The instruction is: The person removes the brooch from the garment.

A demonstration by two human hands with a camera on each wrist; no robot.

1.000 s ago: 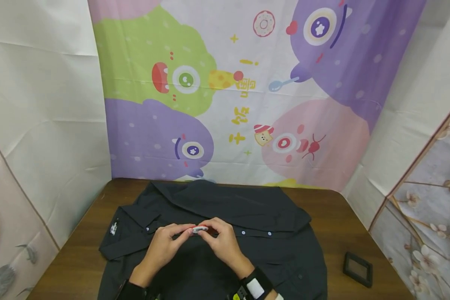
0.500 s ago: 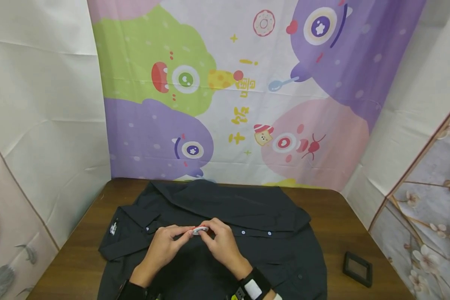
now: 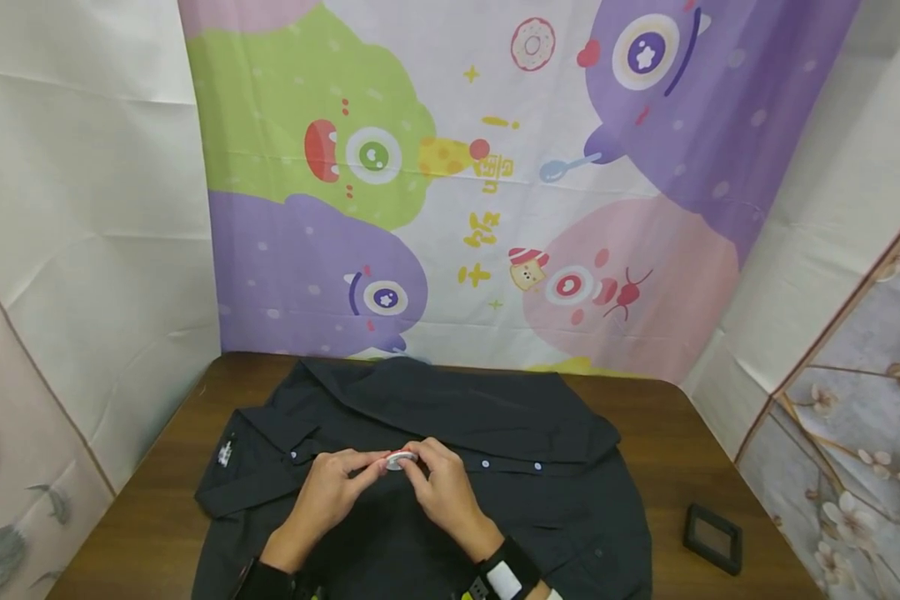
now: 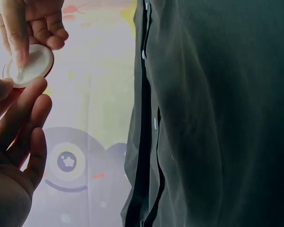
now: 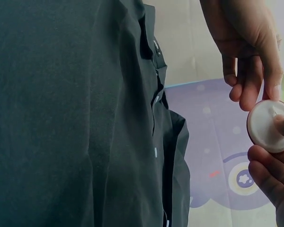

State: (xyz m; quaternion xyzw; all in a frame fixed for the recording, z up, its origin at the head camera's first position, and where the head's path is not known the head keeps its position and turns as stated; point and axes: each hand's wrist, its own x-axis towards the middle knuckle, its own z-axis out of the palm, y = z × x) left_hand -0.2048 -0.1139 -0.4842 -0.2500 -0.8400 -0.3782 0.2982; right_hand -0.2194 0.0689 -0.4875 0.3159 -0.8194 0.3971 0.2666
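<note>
Round disc (image 3: 400,461): low centre of head frame, seen against dark shirt (image 3: 510,508), between the fingertips of left hand (image 3: 328,490) and right hand (image 3: 448,492). Left pinches its left edge; right pinches the opposite edge, thumb on the face. Face is white, thin red along the rim; tilted, narrow ellipse in head frame.
</note>
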